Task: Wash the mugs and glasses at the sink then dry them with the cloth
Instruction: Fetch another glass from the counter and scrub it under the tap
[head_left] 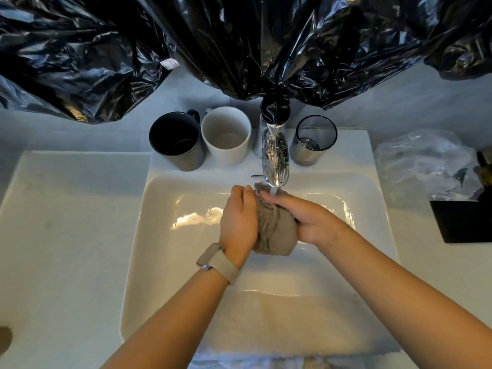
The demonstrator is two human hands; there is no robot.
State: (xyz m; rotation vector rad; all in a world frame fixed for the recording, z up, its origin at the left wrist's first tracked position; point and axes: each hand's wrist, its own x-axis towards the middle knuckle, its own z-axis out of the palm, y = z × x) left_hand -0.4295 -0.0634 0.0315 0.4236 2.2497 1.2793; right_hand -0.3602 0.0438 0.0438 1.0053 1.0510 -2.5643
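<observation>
Under the running tap, your two hands hold the beige cloth (275,230) bunched into a wad over the middle of the sink (165,262). Your left hand (239,217) wraps its fingers round the wad's left side, and your right hand (306,217) curls round the right side, fingertips up near the water stream (274,191). Both are grasping the cloth, neither is released.

My read is that you are wetting or wringing the cloth, so the washing itself is not yet under way: the dark mug (177,142), the white mug (226,135) and the clear glass (312,141) stand upright on the back ledge, the two mugs just beside each other left of the faucet (275,145), the glass to its right.

Next you will likely need one hand free to fetch a mug while the other keeps the cloth. Reach round the spout, not across it.

Black plastic sheeting (239,43) hangs behind the ledge, and crumpled clear plastic (423,166) lies on the counter at right.
</observation>
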